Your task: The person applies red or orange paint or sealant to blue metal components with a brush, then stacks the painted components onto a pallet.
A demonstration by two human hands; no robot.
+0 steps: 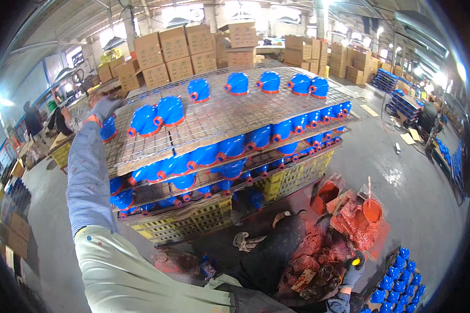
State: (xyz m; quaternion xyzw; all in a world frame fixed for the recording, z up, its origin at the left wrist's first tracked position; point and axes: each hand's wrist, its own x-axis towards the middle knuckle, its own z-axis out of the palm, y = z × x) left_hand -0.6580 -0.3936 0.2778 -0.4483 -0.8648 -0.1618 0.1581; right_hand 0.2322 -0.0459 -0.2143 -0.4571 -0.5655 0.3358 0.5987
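Note:
My left hand (pixel 105 107), in a grey glove, reaches out over the far left edge of the top wire mesh rack (pixel 224 117). Its fingers look stretched out, just above a blue dome-shaped casting (pixel 108 129) with a red rim. Several more such blue castings (pixel 169 110) with red rims and red spout ends stand spread over the mesh. Low at the right, my gloved right hand (pixel 353 272) is closed around a small black object with a round yellow end (pixel 356 262); its kind cannot be made out.
Lower layers hold more blue castings (pixel 230 147) above yellow plastic crates (pixel 193 221). Red-caked sheets and a red paint pot (pixel 372 209) with a stick lie on the floor at right. Another batch of blue castings (pixel 397 281) sits lower right. Cardboard boxes (pixel 175 49) are stacked behind.

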